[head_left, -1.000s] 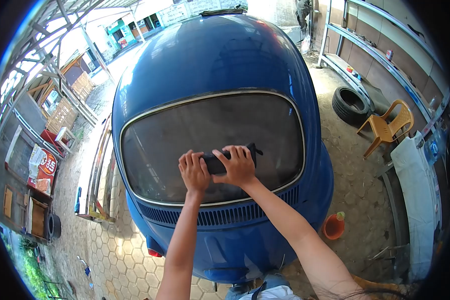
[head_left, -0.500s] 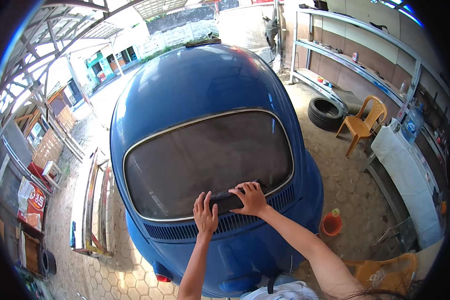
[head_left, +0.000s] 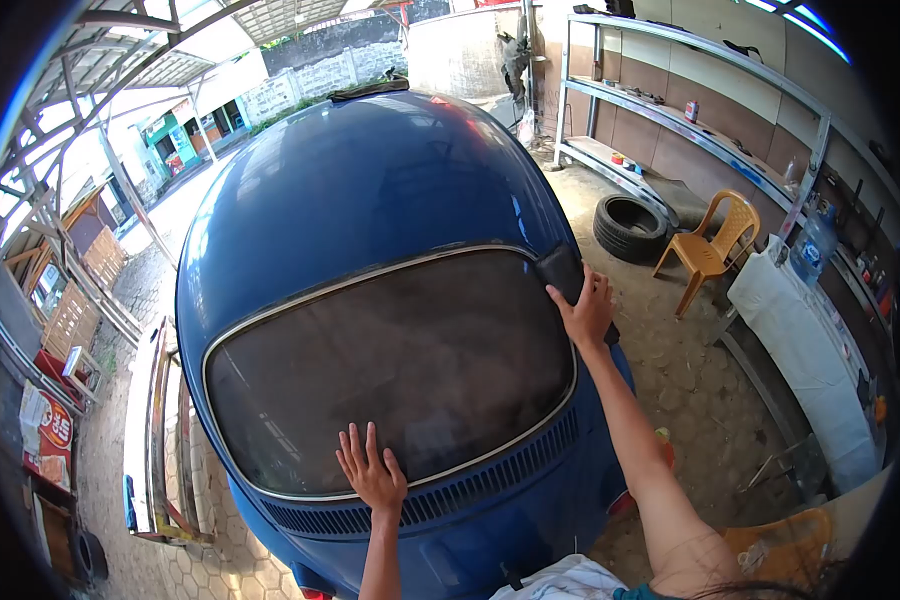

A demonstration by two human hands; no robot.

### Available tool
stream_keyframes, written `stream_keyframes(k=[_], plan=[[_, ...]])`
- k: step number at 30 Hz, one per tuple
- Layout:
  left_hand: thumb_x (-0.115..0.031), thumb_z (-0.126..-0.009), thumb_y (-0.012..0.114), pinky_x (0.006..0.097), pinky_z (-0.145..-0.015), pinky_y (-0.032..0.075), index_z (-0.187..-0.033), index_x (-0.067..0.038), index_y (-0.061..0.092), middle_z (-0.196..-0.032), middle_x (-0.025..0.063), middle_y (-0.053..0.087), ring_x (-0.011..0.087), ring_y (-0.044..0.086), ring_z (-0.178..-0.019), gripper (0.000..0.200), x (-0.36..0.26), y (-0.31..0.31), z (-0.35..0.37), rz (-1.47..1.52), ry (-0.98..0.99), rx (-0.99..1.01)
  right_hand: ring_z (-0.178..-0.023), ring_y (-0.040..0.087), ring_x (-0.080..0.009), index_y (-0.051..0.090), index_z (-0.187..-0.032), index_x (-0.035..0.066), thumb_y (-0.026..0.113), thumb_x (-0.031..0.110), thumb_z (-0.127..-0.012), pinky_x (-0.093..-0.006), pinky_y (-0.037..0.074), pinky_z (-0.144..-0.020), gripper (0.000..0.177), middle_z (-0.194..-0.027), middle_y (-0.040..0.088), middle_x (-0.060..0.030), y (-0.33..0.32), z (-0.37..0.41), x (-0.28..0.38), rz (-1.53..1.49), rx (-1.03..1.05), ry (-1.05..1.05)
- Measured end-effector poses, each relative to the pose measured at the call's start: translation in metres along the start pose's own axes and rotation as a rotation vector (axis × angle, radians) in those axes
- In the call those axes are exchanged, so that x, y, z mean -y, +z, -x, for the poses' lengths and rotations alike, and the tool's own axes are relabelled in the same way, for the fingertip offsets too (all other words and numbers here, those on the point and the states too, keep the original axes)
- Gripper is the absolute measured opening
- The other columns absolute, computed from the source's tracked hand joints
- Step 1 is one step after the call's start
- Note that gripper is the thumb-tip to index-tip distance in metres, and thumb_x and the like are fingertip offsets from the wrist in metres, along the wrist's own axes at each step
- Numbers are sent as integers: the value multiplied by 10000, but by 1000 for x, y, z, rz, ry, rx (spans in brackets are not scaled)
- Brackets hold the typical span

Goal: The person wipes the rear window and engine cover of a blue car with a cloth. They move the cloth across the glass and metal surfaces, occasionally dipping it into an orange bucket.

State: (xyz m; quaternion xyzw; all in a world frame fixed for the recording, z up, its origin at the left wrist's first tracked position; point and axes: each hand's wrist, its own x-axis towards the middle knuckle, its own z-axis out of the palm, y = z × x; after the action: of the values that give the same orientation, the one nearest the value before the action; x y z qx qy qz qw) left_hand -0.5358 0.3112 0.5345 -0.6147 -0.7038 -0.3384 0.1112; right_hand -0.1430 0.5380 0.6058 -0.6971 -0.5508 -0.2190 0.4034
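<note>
Fingers of right hand on black block, red sign unreadable

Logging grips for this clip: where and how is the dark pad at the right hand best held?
Probably take the dark pad across its middle, from the near side, gripping both long edges: it looks elongated, its far end jutting beyond the right hand, which hides part.
</note>
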Motion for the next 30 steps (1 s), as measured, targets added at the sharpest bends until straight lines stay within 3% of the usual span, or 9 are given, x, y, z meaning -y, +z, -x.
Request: stream_keyframes(k=[3, 7, 8, 11, 16, 25, 30], plan=[[-270, -1036, 475, 560, -1273, 187, -1500, -122, 569, -1626, 172, 426, 393, 317, -1549, 496, 1, 2, 2, 19, -7, -19, -1094, 609, -337, 530, -1461, 115, 724, 736, -830, -455, 530, -853, 907, -1179, 563, -141, 48, -53, -20, -190, 26, -132], [-287, -1027, 458, 582, -1263, 204, -1469, -102, 597, -1601, 194, 449, 411, 341, -1534, 500, 0, 0, 5, 29, -37, -21, -953, 643, -262, 675, -1341, 174, 748, 765, -756, -425, 536, -844, 835, -1092, 587, -77, 57, -101, 41, -362, 39, -254], [-292, -1015, 454, 589, -1255, 219, -1458, -99, 606, -1585, 201, 466, 424, 355, -1524, 506, -1, 0, 6, 21, -48, -27, -885, 640, -218, 729, -1260, 211, 731, 787, -742, -402, 515, -826, 775, -1054, 602, -40, 57, -112, 57, -388, -139, -453], [-280, -998, 472, 591, -1249, 236, -1444, -94, 615, -1569, 205, 482, 436, 379, -1505, 504, -1, 0, 8, 19, -53, -44, -898, 640, -204, 729, -1254, 223, 758, 787, -710, -376, 486, -796, 784, -1084, 611, -36, 54, -125, 109, -396, -251, -744], [-263, -981, 497, 591, -1243, 247, -1437, -93, 619, -1555, 210, 492, 447, 401, -1483, 502, -4, -1, 9, 13, -65, -59, -902, 624, -171, 743, -1217, 272, 730, 807, -707, -361, 443, -818, 740, -1064, 614, -24, 49, -110, 177, -475, -214, -813], [-255, -1003, 530, 579, -1244, 256, -1459, -129, 596, -1580, 161, 475, 410, 390, -1496, 478, -9, -2, 0, -23, -49, -87, -988, 614, -225, 693, -1294, 266, 720, 744, -751, -390, 464, -862, 724, -1175, 612, -65, 45, -61, 303, -619, -156, -913], [-276, -1028, 542, 538, -1251, 266, -1490, -229, 584, -1608, 137, 441, 363, 375, -1512, 467, -2, -25, -3, -90, -97, 21, -993, 618, -214, 666, -1364, 253, 719, 724, -782, -381, 464, -854, 750, -1198, 620, -67, 48, -88, 267, -529, -213, -1069]])
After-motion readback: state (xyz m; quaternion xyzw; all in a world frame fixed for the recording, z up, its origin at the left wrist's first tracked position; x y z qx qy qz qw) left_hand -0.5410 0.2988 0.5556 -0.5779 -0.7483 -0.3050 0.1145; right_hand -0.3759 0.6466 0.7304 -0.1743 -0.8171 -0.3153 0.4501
